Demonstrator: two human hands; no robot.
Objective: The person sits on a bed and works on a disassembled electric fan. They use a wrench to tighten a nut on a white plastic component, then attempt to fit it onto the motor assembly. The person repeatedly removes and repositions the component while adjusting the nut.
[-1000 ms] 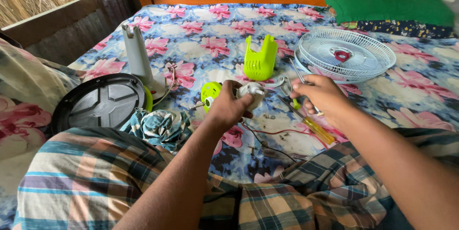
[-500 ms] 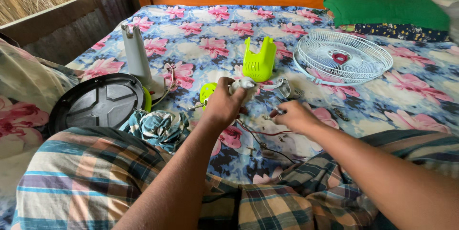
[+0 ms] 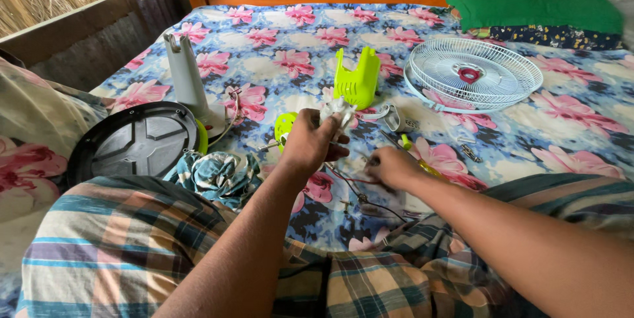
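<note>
My left hand [image 3: 310,143] is raised over the bed and grips a small white fan part [image 3: 337,112] with thin red and black wires [image 3: 350,186] trailing down from it. My right hand [image 3: 393,166] is lower, just to the right, fingers pinched around the wires near a yellow-handled screwdriver [image 3: 413,149] lying on the sheet. A round lime-green piece [image 3: 284,126] peeks out behind my left hand. A lime-green fan housing [image 3: 356,80] stands upright just beyond.
A white wire fan grille [image 3: 472,73] lies at right. The grey fan stand [image 3: 185,77] and round black base [image 3: 135,143] sit at left, a crumpled patterned cloth [image 3: 214,173] beside them. Small screws [image 3: 469,153] lie on the floral sheet [image 3: 284,40]. A green pillow [image 3: 535,4] is far right.
My right hand has pulled back from the far right toward my body and dropped down to the wires. My left hand keeps holding the white part, shifted slightly.
</note>
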